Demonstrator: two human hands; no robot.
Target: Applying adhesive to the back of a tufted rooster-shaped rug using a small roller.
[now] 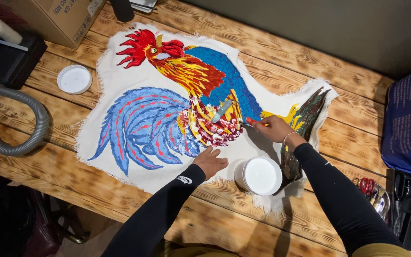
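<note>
Brush on the rooster, paint tub open beside the wrist

The right hand [273,127] is closed around a red-handled brush [250,122], its tip at the bird's blue breast on the cloth [120,71]; the left hand [210,161] lies flat and open, holding nothing, pinning the cloth at 6 o'clock of the rooster [186,95]. The open tub [259,175] of white paint sits at 6 o'clock of the right hand, just beside the forearm: a dropped elbow could likely tip it. A sleeve dragged across could smear paint if it is wet.
</note>
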